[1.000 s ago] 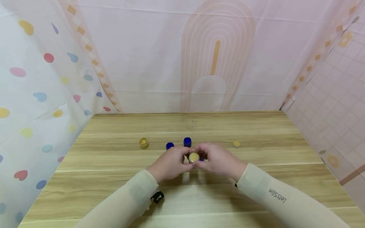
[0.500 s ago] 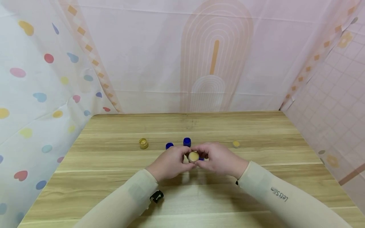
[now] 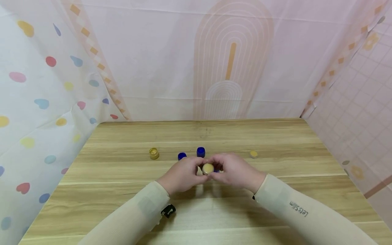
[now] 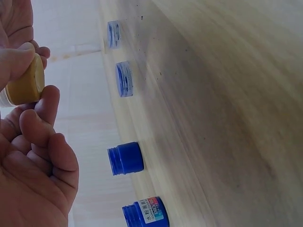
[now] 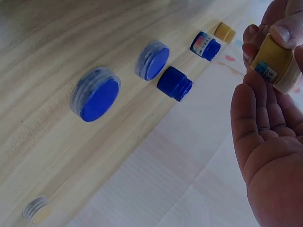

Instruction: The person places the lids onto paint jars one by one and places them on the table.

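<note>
In the head view, both hands meet over the middle of the table around a small yellow paint jar with a clear-rimmed lid. My left hand pinches it from the left, thumb towards me. My right hand grips it from the other side. The right wrist view shows the jar's label and its pale lid, with a thumb on the body. Just behind the hands stand two uncapped blue paint jars, one partly covered by the left hand. Two blue lids lie near the right hand, mostly hidden from the head view.
An uncapped gold paint jar stands to the left on the wooden table. A loose yellow lid lies to the right. Patterned cloth hangs behind the table and along both sides.
Both hands keep hold of the yellow jar at nearly the same spot. Only the head view shifts slightly; the jars and lids on the table stay put.
</note>
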`<state>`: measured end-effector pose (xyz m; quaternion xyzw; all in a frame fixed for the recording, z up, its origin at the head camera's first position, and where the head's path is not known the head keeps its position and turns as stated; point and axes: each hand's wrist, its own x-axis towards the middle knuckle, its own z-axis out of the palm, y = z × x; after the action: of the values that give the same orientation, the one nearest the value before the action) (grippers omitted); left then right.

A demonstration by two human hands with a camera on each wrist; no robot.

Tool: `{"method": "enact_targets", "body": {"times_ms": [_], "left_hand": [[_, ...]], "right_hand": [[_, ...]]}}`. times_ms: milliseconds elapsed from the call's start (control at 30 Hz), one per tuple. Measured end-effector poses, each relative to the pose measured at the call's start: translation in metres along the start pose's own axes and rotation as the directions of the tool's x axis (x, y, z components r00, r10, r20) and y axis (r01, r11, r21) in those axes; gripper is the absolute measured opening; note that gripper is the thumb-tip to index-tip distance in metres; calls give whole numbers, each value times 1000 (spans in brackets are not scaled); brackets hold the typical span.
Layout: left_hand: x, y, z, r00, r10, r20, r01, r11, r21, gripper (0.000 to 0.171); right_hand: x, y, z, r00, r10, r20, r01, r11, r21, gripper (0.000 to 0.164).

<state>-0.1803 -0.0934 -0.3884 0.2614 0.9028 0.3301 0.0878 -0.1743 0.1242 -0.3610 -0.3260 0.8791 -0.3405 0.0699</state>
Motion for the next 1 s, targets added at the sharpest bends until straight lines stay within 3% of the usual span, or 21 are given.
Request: {"method": "enact_targets", "body": {"times_ms": [200, 467, 767, 1000], "left_hand": [[0, 1, 0, 1000, 5, 1, -5, 1000, 28, 25], [0, 0, 0, 1000, 16, -16, -15, 999, 31, 17], [0, -1, 0, 1000, 11, -14, -10, 1000, 15, 21], [-1, -1, 2, 1000, 13, 3, -13, 1000, 21, 33]], "right_hand": [[1, 0, 2, 999, 45, 2, -45, 999, 29, 26], [1, 1, -6, 998, -43, 51, 42, 999, 17, 34], [0, 2, -5, 998, -56, 14, 56, 998, -25, 34], [0, 1, 5, 999, 48, 3, -48, 998, 44, 20]]}}
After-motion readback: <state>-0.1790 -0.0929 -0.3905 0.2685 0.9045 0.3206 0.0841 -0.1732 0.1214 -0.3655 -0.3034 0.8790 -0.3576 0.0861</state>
